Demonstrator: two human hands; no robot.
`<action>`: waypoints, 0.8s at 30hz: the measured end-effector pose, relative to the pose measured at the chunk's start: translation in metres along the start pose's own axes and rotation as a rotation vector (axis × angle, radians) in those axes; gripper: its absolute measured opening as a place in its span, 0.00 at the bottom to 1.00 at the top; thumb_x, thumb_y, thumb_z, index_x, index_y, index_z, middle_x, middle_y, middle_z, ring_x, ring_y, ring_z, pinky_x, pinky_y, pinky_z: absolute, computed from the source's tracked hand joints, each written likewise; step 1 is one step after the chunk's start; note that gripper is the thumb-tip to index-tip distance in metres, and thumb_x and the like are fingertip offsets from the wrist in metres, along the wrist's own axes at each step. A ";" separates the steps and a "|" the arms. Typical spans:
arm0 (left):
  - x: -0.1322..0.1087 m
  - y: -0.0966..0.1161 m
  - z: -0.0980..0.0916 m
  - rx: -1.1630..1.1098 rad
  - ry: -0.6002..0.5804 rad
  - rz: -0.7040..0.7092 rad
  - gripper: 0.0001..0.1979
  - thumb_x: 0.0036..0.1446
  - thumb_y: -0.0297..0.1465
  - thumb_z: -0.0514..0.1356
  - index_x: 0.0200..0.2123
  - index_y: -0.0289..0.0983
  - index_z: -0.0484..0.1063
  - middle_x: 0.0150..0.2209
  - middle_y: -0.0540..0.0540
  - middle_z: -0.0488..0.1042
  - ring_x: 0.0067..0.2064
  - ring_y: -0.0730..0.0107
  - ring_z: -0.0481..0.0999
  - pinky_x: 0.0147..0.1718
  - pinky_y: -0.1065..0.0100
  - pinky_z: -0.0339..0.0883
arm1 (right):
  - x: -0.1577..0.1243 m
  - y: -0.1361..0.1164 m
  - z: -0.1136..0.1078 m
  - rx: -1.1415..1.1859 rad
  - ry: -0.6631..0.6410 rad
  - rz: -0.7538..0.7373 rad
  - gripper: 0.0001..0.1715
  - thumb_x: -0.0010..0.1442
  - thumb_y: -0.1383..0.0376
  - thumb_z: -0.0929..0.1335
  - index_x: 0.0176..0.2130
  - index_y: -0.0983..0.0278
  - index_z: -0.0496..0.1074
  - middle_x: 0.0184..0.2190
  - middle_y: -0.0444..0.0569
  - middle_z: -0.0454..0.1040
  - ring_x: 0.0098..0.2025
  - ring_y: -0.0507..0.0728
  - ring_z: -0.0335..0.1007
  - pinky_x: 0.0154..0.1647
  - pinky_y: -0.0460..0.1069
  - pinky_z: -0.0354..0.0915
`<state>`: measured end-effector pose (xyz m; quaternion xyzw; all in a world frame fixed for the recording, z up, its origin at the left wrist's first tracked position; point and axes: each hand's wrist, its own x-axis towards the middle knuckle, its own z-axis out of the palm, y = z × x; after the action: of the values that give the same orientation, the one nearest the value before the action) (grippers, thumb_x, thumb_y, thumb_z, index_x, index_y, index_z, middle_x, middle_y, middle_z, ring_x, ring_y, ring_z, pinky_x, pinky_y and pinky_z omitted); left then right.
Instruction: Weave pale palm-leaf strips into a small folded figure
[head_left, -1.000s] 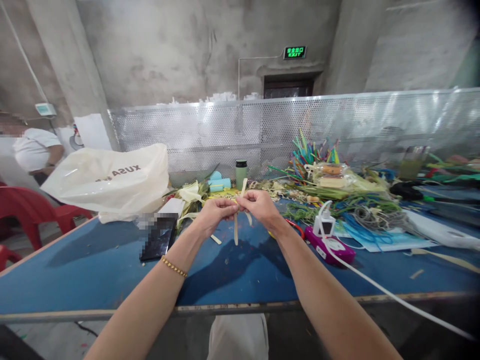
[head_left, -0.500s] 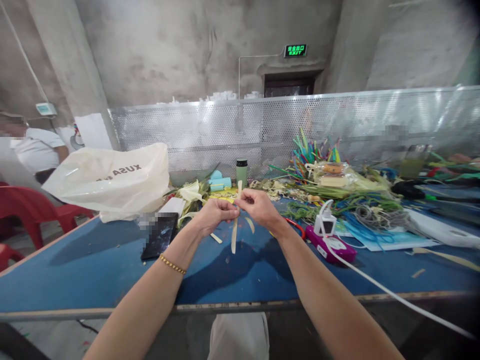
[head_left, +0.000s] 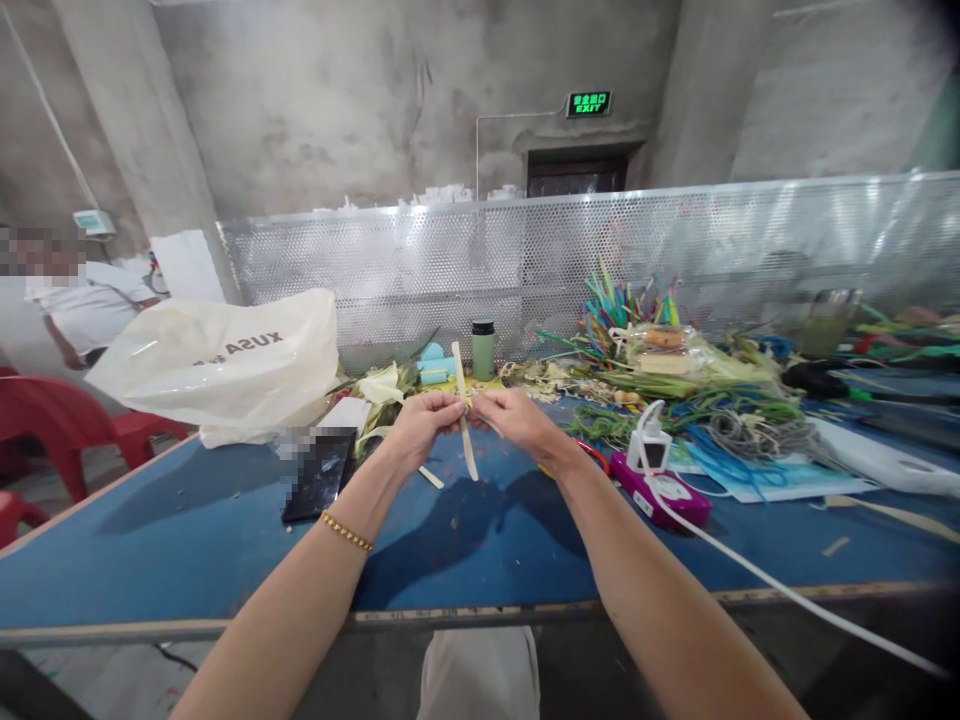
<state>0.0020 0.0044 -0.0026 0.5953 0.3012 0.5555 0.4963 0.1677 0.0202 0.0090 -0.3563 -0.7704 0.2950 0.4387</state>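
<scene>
My left hand (head_left: 429,420) is closed, thumb and fingers pinching a pale flat strip (head_left: 469,458) that looks like dried leaf. Right beside it, my right hand (head_left: 514,415) is pinched on the strips at the same spot, the fingertips of both hands nearly meeting. One end of the strip points up above the fingers and the other hangs down over the blue table (head_left: 247,570). Just where the strips cross is hidden by the fingers. A short pale piece (head_left: 430,477) lies on the table below my left hand.
To the left are a dark tablet-like device (head_left: 322,475) and a large plastic bag (head_left: 225,360). Behind my hands stands a green bottle (head_left: 484,352). On the right lie a purple box (head_left: 667,497) with a white cable, cords (head_left: 705,425) and heaped strips. A person (head_left: 90,300) is at far left.
The upright strip and both hands have shifted slightly left, and its lower end sits higher. A curved strip end below my right hand no longer shows there. The person at left has moved a little.
</scene>
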 end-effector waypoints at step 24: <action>-0.003 0.004 -0.001 0.080 -0.001 -0.033 0.16 0.40 0.36 0.70 0.18 0.33 0.67 0.18 0.52 0.65 0.21 0.79 0.63 0.24 0.72 0.54 | -0.005 -0.003 -0.003 -0.222 0.041 -0.126 0.11 0.56 0.64 0.65 0.24 0.64 0.66 0.14 0.40 0.65 0.18 0.49 0.60 0.22 0.44 0.54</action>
<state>-0.0001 0.0005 0.0001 0.6097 0.3328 0.5346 0.4814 0.1710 0.0147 0.0107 -0.3597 -0.8101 0.1724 0.4298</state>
